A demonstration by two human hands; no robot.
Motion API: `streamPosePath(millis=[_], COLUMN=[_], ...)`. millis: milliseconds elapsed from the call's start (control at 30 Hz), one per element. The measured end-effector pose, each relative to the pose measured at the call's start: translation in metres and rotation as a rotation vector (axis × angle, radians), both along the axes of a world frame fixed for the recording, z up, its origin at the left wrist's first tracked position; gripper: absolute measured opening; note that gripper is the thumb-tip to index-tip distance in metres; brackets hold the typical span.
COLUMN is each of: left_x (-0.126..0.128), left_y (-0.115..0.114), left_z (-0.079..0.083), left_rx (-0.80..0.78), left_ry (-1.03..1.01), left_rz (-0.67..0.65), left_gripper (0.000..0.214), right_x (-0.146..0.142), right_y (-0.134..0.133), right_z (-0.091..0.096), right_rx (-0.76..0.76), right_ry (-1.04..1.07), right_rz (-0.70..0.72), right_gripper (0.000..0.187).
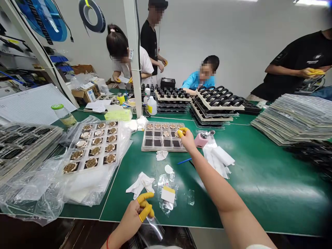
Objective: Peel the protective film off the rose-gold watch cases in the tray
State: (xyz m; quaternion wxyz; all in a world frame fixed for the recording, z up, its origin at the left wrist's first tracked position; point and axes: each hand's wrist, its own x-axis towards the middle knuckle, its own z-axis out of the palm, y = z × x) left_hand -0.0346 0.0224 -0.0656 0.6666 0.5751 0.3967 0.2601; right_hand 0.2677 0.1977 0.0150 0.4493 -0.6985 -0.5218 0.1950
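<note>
Yellow-capped, the right hand [187, 139], grip unclear, apparently positioned a watch head [176, 134] in the compartment tray [151, 149]. The left hand [133, 217] pinched clear film [156, 229]; careful alignment seemed called for.

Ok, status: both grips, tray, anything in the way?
Left grip holding clear plastic film. Right grip at round, shiny-rimmed piece in clear plastic compartmented tray, grasp unclear. Crumpled white tissue near tray's front edge, apparently blocking neither.
</note>
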Motion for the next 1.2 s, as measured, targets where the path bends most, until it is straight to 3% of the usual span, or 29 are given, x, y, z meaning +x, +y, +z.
streamPosePath(millis=[100, 200, 300, 533, 700, 833, 900, 967, 1000, 1067, 1133, 1200], left_x=[0.001, 0.002, 0.001, 0.001, 0.003, 0.002, 0.001, 0.002, 0.002, 0.003, 0.003, 0.001], left_y=[0.002, 0.002, 0.002, 0.005, 0.004, 0.006, 0.007, 0.007, 0.006, 0.004, -0.001, -0.009], left_z=[-0.006, -0.011, -0.014, -0.013, -0.016, -0.015, -0.009, -0.002, 0.002, 0.006, 0.007, 0.006], left_rx=[-0.079, -0.182, -0.266, -0.331, -0.292, -0.214, -0.143, -0.094, -0.084, -0.074, -0.052, -0.022], left_ry=[-0.060, -0.096, -0.116, -0.172, -0.188, -0.182, -0.194, -0.218, -0.233, -0.264, -0.285, -0.288], left_rz=[0.017, 0.054, 0.076, 0.112, 0.145, 0.095, 0.091, 0.142, 0.179, 0.186, 0.142, 0.092], left_gripper=[0.051, 0.058, 0.064, 0.066, 0.060, 0.054, 0.052, 0.055, 0.061, 0.074, 0.079, 0.073], right_x=[0.018, 0.021, 0.028, 0.041, 0.032, 0.011, -0.014, -0.048, -0.066, -0.101, -0.125, -0.138], right_y=[0.045, 0.067, 0.086, 0.136, 0.135, 0.100, 0.064, 0.012, -0.018, -0.081, -0.135, -0.167], right_z=[-0.012, -0.031, -0.043, -0.046, -0.036, -0.013, -0.009, -0.013, -0.018, -0.026, -0.031, -0.033], right_rx=[-0.053, -0.139, -0.175, -0.208, -0.149, -0.020, 0.019, -0.009, -0.052, -0.238, -0.424, -0.531], right_ry=[-0.114, -0.239, -0.346, -0.409, -0.319, -0.202, -0.140, -0.047, 0.016, 0.390, 0.586, 0.631], right_rz=[-0.102, -0.160, -0.199, -0.118, -0.095, -0.070, -0.019, 0.127, 0.249, 0.610, 0.764, 0.827], right_gripper=[0.029, 0.022, 0.025, 0.023, 0.025, 0.031, 0.038, 0.041, 0.040, 0.043, 0.042, 0.039])
